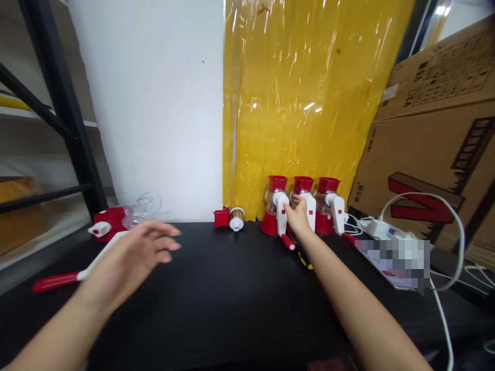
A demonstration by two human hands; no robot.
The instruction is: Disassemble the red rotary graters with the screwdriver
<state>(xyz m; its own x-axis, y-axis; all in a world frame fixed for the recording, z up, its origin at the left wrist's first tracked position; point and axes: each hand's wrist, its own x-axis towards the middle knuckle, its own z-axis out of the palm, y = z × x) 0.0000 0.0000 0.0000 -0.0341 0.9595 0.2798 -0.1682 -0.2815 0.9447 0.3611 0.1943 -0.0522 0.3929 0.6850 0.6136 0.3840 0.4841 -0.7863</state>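
Three red and white rotary graters stand in a row at the back right: a left one (270,222), a middle one (303,183) and a right one (324,222). My right hand (297,214) is at the middle grater, beside the left one's white crank; its fingers are bent, and what they grip is hidden. My left hand (141,252) hovers over the left of the table, fingers apart, holding nothing. Behind it lie a red grater base (110,222), clear plastic parts (145,206) and a white crank with a red handle (56,282).
Near the wall sit a red part (221,218) and a drum with a white end (236,220). A tablet (390,265), white cables and a charger (378,228) are on the black table (216,299) at right, by a cardboard box (433,134). A black shelf frame (62,103) stands left.
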